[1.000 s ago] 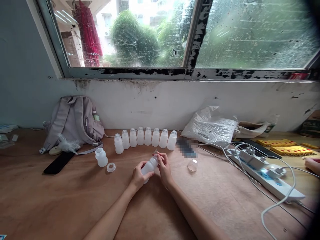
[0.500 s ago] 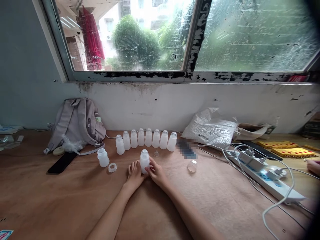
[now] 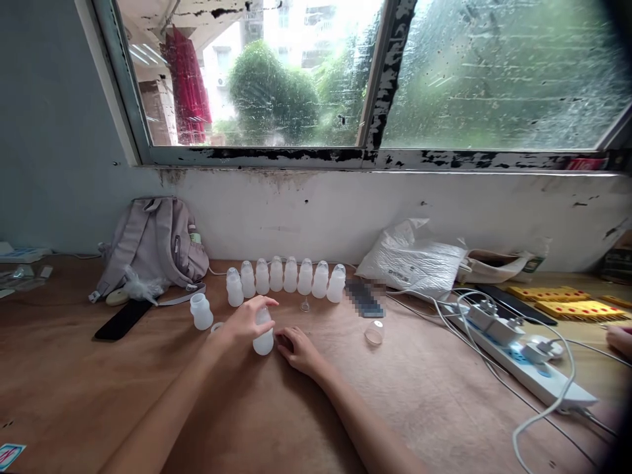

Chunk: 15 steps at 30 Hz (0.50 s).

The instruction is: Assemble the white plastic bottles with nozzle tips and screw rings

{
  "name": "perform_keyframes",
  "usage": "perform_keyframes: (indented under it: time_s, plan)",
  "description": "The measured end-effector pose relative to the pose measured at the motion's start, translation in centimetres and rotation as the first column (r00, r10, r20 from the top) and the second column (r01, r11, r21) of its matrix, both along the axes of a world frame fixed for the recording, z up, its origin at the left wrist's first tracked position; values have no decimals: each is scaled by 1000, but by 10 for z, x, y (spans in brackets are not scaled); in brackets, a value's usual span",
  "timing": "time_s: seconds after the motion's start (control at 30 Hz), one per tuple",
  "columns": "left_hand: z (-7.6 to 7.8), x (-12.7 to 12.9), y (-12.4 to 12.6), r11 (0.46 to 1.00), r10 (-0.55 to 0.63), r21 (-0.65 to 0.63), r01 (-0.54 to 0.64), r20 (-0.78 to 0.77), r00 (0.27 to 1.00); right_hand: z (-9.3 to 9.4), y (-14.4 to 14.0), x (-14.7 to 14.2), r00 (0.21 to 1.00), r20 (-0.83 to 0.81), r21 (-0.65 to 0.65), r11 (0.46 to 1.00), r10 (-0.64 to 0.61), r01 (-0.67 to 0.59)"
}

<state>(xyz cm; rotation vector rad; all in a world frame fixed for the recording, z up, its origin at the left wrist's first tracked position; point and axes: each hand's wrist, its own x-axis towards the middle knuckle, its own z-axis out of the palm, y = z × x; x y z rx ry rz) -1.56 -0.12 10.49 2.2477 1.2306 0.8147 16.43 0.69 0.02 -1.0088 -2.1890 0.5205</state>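
A frosted white baby bottle [image 3: 264, 343] with a clear cap stands on the table in front of me. My left hand [image 3: 249, 319] grips its upper part, thumb and fingers around the cap. Just right of the bottle, my right hand [image 3: 297, 350] rests on the table with curled fingers and nothing visible in it. An uncapped bottle [image 3: 201, 313] stands to the left; beside it a white collar ring [image 3: 216, 327] is partly hidden by my left hand. A clear nipple [image 3: 305, 305] lies behind my right hand, and a loose clear cap [image 3: 374, 333] sits to the right.
Several capped bottles [image 3: 291, 276] form a curved row at the back. A backpack [image 3: 158, 240] and black phone [image 3: 123, 320] are left. At right are a silver plastic bag [image 3: 412, 260], a power strip [image 3: 538, 372] with loose cables, yellow parts [image 3: 577, 309] and another person's hand [image 3: 619, 339].
The capped bottle has shifted left. My left hand has moved from its side up to its top, and my right hand has let go and curled on the table.
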Motion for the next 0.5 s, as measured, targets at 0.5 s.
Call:
perform_keyframes:
  time_s: [0.5]
  plan:
    - [28, -76, 38, 841, 540, 154, -519, -314, 781, -4, 1, 0, 1000, 27, 43, 999, 14, -16]
